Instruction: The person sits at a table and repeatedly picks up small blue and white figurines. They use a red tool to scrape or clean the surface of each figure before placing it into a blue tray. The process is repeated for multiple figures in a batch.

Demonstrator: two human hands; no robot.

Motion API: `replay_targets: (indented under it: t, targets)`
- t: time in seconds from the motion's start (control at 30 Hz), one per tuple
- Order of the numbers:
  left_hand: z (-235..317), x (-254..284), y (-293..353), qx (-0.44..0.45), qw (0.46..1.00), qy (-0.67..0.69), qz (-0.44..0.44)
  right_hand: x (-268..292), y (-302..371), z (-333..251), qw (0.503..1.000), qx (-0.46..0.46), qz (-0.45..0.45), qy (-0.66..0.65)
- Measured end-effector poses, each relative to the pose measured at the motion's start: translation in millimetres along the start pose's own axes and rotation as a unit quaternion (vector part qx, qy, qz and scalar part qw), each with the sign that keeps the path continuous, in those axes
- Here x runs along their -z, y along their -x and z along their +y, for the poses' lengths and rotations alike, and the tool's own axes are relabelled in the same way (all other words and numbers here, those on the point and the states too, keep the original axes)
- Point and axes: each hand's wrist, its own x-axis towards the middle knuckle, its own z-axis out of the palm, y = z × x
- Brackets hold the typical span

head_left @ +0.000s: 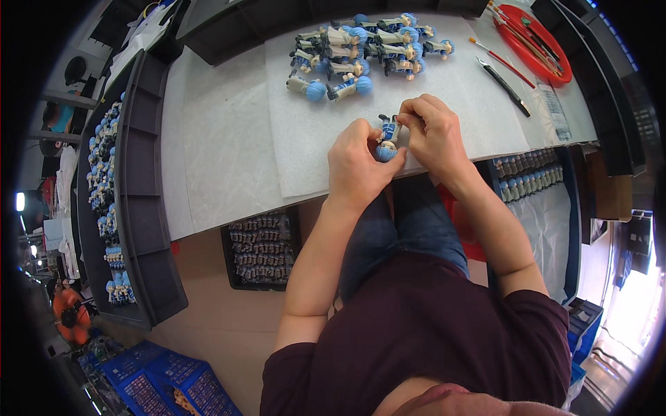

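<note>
Blue-haired figurine (pixel 388 136) over near edge of white sheet (pixel 305 152), head toward person; left hand (pixel 357 161) curled snugly round it, likely for steadiness; right hand (pixel 436 135) pinched at its side, whether gripping anything unclear; figurine pile (pixel 343 52) on sheet's far part, perhaps saving workroom

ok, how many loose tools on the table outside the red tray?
2: a red-handled brush just left of the tray, and a black pen-shaped tool beside it, nearer the right hand. Others may be hidden.
</note>
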Motion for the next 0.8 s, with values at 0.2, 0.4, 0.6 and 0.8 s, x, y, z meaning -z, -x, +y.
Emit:
replay_targets:
  t: [0.2,0.4,0.6,0.8]
  targets:
    - [0,0,0,0.003,1.0,-0.004,0.002,0,5,-5,1.0,-0.015,-0.003,-0.023]
    - [-3,-1,2,-0.003,1.0,0.004,0.005,0,5,-6,1.0,0.016,-0.003,-0.019]
    - [-7,3,2,0.0,1.0,-0.002,-0.015,16,-6,17,0.998,-0.012,0.054,-0.005]
    - [-4,4,3,0.026,0.999,0.023,-0.03,58,-35,58,0.989,-0.062,0.1,0.088]
